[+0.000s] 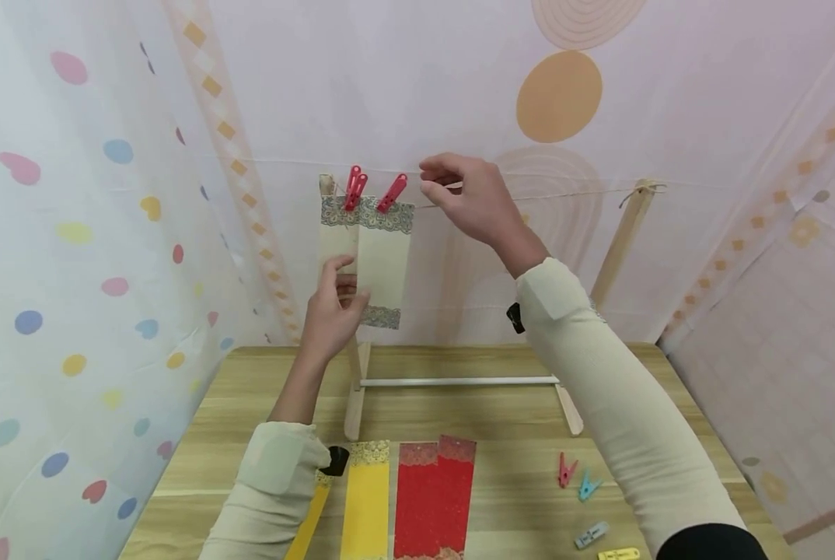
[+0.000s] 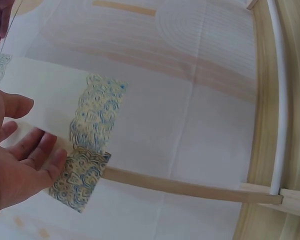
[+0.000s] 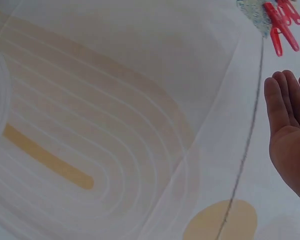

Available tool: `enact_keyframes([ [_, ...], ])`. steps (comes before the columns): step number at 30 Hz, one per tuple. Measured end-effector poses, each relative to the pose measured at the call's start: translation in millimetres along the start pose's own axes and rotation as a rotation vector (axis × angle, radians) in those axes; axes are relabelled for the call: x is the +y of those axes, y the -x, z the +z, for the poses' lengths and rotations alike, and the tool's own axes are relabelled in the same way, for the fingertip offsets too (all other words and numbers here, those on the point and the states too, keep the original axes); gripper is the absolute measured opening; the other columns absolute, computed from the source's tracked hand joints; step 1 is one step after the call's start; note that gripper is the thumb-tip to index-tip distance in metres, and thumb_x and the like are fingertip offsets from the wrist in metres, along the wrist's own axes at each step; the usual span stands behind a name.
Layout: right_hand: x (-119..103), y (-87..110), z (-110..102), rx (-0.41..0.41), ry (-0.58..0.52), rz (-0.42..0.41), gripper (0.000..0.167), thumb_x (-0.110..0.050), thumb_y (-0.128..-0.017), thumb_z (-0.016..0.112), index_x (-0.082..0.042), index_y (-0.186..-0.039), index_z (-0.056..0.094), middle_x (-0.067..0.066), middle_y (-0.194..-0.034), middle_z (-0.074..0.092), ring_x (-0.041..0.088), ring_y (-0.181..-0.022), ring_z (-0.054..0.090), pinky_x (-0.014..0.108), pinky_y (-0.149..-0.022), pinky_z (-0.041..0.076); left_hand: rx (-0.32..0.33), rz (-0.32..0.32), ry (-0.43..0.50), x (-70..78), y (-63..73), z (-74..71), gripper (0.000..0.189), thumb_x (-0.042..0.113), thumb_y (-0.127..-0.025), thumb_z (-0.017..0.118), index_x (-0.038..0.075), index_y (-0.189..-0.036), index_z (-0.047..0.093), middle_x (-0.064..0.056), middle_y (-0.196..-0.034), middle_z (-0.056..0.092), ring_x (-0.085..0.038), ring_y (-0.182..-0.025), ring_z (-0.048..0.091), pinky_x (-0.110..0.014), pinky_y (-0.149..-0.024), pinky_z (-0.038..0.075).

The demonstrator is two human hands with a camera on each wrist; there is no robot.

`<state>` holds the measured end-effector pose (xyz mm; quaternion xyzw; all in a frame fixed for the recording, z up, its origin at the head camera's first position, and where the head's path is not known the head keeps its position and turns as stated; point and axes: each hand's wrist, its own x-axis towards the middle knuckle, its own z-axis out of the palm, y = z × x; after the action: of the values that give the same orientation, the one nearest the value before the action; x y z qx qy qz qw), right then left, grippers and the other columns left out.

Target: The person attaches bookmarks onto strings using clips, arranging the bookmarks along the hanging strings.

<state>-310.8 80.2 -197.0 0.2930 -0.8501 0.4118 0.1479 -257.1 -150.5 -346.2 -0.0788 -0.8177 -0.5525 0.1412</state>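
Note:
Two cream cards with blue-grey patterned ends hang side by side from a string: the left card [image 1: 337, 237] and the right card [image 1: 384, 268]. Red clothespins [image 1: 393, 193] clip their top edges to the string. My left hand [image 1: 330, 315] is by the cards' lower part, fingers loosely bent; whether they touch the paper I cannot tell. In the left wrist view this hand [image 2: 20, 162] pinches nothing. My right hand [image 1: 476, 198] hovers beside the string, right of the pins, with nothing in it. The right wrist view shows its fingers [image 3: 277, 102] extended near the red pins.
The string runs between wooden posts, the right post [image 1: 623, 241] behind my right arm. A white rod [image 1: 459, 382] joins the stand's feet. On the table lie red cards [image 1: 431, 498], yellow cards [image 1: 365, 505], a pink clothespin [image 1: 567, 470], a blue one [image 1: 588, 486], a grey one [image 1: 591, 535] and a yellow one [image 1: 619, 554].

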Motion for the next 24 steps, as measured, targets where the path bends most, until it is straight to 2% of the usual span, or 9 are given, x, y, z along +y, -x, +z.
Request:
enact_keyframes([
  [6, 0, 18.4, -9, 0.046, -0.018, -0.064, 0.028, -0.011, -0.099, 0.066, 0.000, -0.125, 0.069, 0.011, -0.116, 0.071, 0.020, -0.105, 0.067, 0.031, -0.095, 0.053, -0.028, -0.013, 0.001, -4.0, 6.4, -2.2, 0.053, 0.009, -0.099, 0.060, 0.009, -0.148, 0.039, -0.020, -0.127, 0.057, -0.033, -0.116, 0.054, -0.047, -0.103, 0.043],
  [11, 4, 39.3, -12, 0.064, 0.033, -0.126, 0.026, -0.010, -0.098, 0.067, 0.001, -0.122, 0.070, 0.013, -0.117, 0.071, 0.021, -0.106, 0.067, 0.031, -0.097, 0.052, -0.013, 0.007, 0.005, -4.2, 11.5, -5.4, 0.053, 0.005, -0.098, 0.060, 0.007, -0.147, 0.040, -0.020, -0.128, 0.058, -0.034, -0.115, 0.055, -0.047, -0.101, 0.044],
  [14, 8, 51.6, -13, 0.081, 0.087, -0.186, 0.027, -0.010, -0.098, 0.067, 0.003, -0.122, 0.070, 0.015, -0.118, 0.071, 0.024, -0.107, 0.067, 0.035, -0.098, 0.051, 0.003, 0.038, -0.014, -3.7, 15.4, -5.4, 0.052, 0.003, -0.098, 0.060, 0.006, -0.146, 0.041, -0.021, -0.127, 0.059, -0.035, -0.115, 0.057, -0.047, -0.100, 0.045],
  [18, 10, 68.0, -11, 0.100, 0.187, -0.249, 0.030, -0.012, -0.097, 0.068, 0.003, -0.124, 0.069, 0.016, -0.120, 0.070, 0.028, -0.111, 0.065, 0.044, -0.098, 0.049, 0.013, 0.105, -0.142, -3.8, 22.3, -4.4, 0.050, 0.006, -0.099, 0.060, 0.003, -0.146, 0.043, -0.022, -0.126, 0.059, -0.037, -0.116, 0.057, -0.051, -0.100, 0.045],
  [24, 16, 93.1, -5, 0.099, 0.257, -0.242, 0.036, -0.013, -0.097, 0.069, 0.002, -0.130, 0.066, 0.017, -0.131, 0.065, 0.032, -0.125, 0.058, 0.049, -0.104, 0.045, 0.024, 0.279, -0.397, -7.9, 35.4, -4.2, 0.049, 0.019, -0.104, 0.058, 0.000, -0.148, 0.045, -0.026, -0.128, 0.059, -0.043, -0.116, 0.056, -0.059, -0.098, 0.043],
])
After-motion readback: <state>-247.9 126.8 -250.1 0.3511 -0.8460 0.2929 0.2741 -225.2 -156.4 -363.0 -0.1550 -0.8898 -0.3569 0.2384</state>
